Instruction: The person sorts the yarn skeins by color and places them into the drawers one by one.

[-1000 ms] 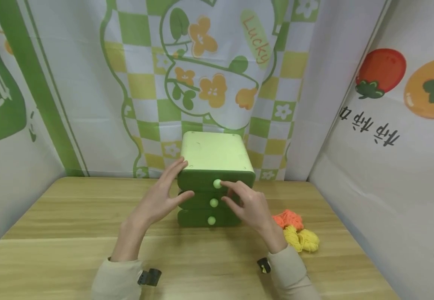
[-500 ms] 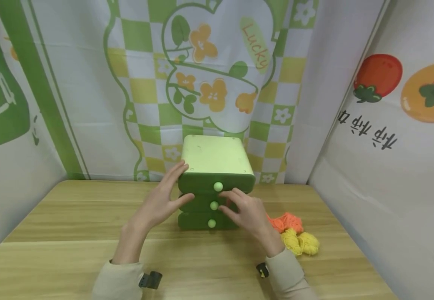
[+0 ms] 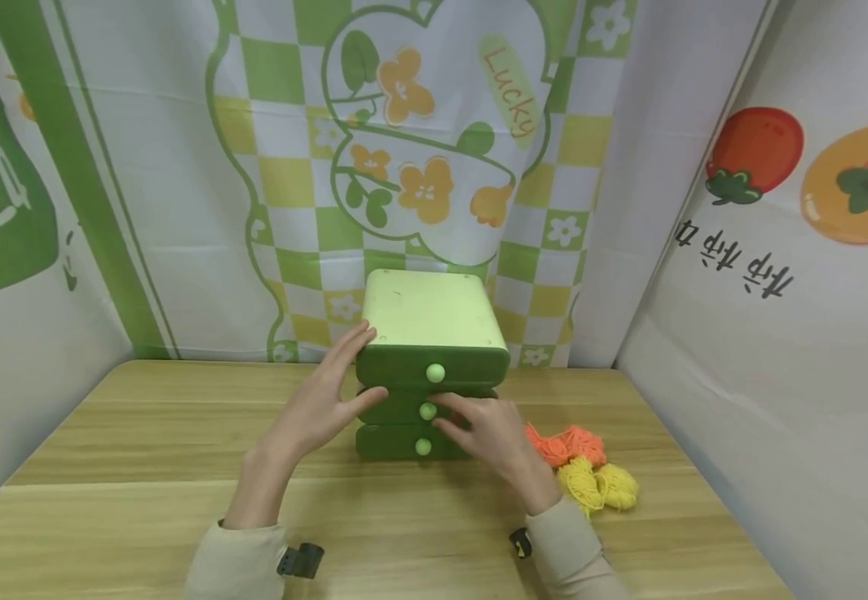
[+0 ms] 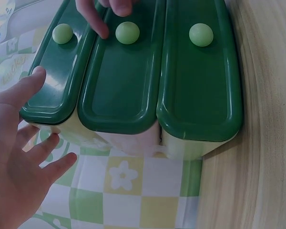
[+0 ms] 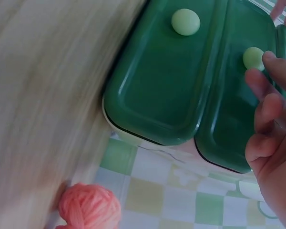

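A small chest of drawers (image 3: 434,308) has a pale green top and three dark green drawer fronts, each with a round light green knob. My right hand (image 3: 490,429) is at the middle knob (image 3: 428,412), its fingertips at the knob's edge, one above and one lower right. In the left wrist view, a fingertip (image 4: 103,31) sits beside that knob with a narrow gap. My left hand (image 3: 314,408) lies along the chest's left side, fingers straight at the top edge and thumb across the front. The top knob (image 3: 436,373) and bottom knob (image 3: 422,447) are untouched.
Right of the chest, orange yarn (image 3: 576,445) and yellow yarn (image 3: 602,485) lie on the wooden table (image 3: 142,500). A checked, printed cloth (image 3: 291,208) hangs close behind the chest. Pale printed walls (image 3: 764,350) bound the table on both sides.
My right hand has come down from the top knob to the middle knob, shifting slightly left. The left hand keeps its place, and the drawers look unchanged.
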### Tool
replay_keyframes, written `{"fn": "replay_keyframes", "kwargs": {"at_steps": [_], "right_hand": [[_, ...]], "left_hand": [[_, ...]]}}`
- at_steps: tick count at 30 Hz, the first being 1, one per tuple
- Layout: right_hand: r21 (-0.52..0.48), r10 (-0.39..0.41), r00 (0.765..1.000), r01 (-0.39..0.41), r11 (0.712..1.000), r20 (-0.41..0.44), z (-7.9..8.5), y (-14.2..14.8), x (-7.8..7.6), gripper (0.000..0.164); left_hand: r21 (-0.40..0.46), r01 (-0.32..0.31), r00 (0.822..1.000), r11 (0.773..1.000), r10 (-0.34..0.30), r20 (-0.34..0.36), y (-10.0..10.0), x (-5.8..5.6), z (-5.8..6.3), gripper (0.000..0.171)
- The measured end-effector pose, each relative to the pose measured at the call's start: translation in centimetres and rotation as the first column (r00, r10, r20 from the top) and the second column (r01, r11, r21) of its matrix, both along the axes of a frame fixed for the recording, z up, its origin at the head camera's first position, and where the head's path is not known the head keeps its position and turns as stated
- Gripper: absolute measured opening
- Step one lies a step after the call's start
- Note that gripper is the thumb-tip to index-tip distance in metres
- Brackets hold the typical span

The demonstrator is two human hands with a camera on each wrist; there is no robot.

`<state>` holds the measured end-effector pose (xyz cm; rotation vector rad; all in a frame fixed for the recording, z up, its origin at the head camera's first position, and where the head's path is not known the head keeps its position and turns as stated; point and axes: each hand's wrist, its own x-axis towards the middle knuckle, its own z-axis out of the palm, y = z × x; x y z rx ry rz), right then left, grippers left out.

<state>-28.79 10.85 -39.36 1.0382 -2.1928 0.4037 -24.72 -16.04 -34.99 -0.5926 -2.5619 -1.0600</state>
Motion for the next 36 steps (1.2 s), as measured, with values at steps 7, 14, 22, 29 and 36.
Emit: {"fn": "replay_keyframes", "kwargs": {"at_steps": [7, 14, 22, 29, 36], "right_hand": [[-0.007, -0.034, 0.999, 0.034, 0.999, 0.038, -0.6, -0.8, -0.1, 0.027], [0.0, -0.095, 0.995, 0.095, 0.995, 0.04, -0.9, -1.2, 0.2, 0.027], [0.029, -0.112, 0.993, 0.113, 0.993, -0.021, -0.9, -1.4, 0.4, 0.024], [0.043, -0.091, 0.995, 0.093, 0.995, -0.047, -0.7, -1.1, 0.3, 0.022], [0.043, -0.067, 0.995, 0.07, 0.997, -0.068, -0.6, -1.0, 0.2, 0.021]], "left_hand": [[0.006, 0.001, 1.0, 1.0, -0.001, -0.01, -0.2, 0.0, 0.0, 0.082], [0.003, 0.0, 1.0, 1.0, 0.0, -0.008, -0.1, -0.1, -0.1, 0.081], [-0.005, -0.034, 0.992, 0.999, 0.033, -0.122, 0.2, -0.6, -0.4, 0.067], [0.022, -0.079, 0.967, 0.997, 0.082, -0.242, 0.7, -0.9, -0.6, 0.056], [0.047, -0.09, 0.957, 0.995, 0.099, -0.271, 0.8, -1.0, -0.6, 0.055]]}}
